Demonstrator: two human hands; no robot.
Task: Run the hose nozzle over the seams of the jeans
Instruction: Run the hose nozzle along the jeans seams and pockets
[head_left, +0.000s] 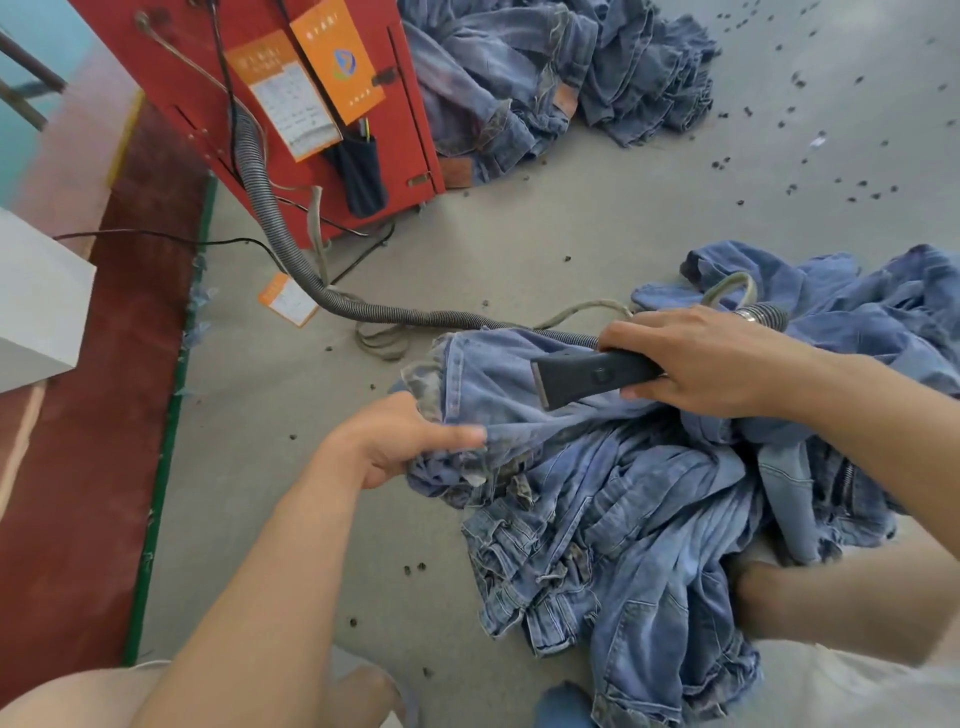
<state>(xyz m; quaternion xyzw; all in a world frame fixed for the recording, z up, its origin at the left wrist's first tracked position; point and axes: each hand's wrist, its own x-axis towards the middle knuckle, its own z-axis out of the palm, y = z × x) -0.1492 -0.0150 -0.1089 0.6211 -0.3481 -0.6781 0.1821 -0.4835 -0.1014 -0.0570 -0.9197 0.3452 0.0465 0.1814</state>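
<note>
While the jeans (498, 379) are pinched at the hem by the left hand (395, 441), the nozzle (592, 376), gripped by the right hand (696, 364), is held just above them, so the seam pass is judged underway, not finished.

Even, soft daylight lit the scene with faint shadows under the right hand (711, 364), while wide-angle bending and blur grew toward edges far from it.
</note>
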